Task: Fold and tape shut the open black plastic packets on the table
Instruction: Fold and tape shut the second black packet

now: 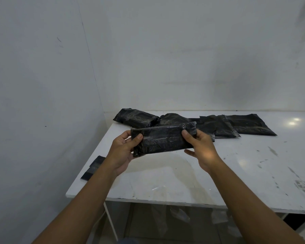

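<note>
My left hand [123,150] and right hand [201,148] pinch the ends of one folded packet [163,139]; two bundles [135,118] behind look done, flat packets [250,125] at right still open.

The bare left forearm [88,199] and bare right forearm [250,199] are slim and uncovered right up to the wrists. The left hand [123,152] and right hand [201,150] are bare too, with short nails. A pale spot of light lies on the back of the right hand. At the bottom edge shows a small blurred patch of blue-grey fabric [128,241]; the garment cannot be told.
</note>
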